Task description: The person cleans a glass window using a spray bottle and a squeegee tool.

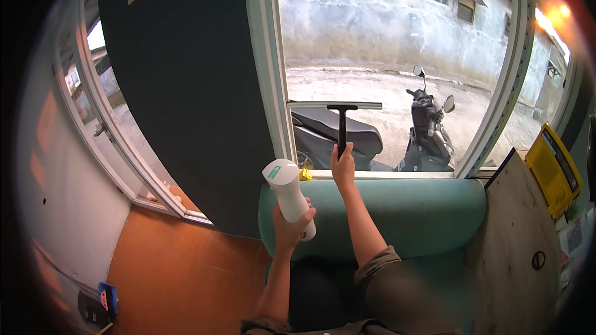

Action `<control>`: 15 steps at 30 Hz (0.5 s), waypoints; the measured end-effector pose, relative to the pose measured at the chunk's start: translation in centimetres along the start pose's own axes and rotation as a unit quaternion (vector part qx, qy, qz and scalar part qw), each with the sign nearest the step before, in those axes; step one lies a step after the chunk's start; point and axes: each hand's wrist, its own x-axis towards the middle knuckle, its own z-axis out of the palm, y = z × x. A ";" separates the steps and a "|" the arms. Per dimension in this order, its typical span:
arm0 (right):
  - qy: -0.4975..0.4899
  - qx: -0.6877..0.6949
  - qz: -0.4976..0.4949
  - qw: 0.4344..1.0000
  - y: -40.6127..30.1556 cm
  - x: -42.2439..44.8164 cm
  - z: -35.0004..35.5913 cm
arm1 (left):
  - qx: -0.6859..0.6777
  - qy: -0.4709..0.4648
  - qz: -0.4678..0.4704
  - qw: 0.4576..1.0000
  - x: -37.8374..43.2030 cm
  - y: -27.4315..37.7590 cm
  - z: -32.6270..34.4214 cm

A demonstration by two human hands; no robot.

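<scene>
My right hand [343,166] grips the black handle of a window squeegee [342,125]. The squeegee's wide blade lies level across the lower part of the window pane [396,46], its left end close to the white window frame [270,70]. In my left hand [291,225] is a white plastic bottle [287,195], tilted, with a green label on its broad top end. Both hands are above the green padded backrest [396,218] of a seat below the window. A small yellow object [305,175] sits on the sill between the bottle and my right hand.
A dark wall panel [181,83] stands left of the window, with a glass door [100,125] beyond it. To the right, a wooden tabletop [517,237] carries a yellow radio-like device [554,170] and a black ring [538,260]. A motor scooter [426,125] is parked outside the glass.
</scene>
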 end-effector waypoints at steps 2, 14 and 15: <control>-0.003 -0.015 0.010 1.000 0.9 -1.2 -0.1 | -0.007 0.006 0.002 1.000 -0.4 0.1 -0.4; -0.051 -0.122 0.081 0.988 4.1 -6.2 -1.2 | -0.014 -0.002 -0.025 1.000 -2.2 0.0 -0.8; -0.045 -0.131 0.082 0.987 4.2 -6.4 -1.1 | -0.015 -0.004 -0.024 1.000 -2.3 0.0 -0.8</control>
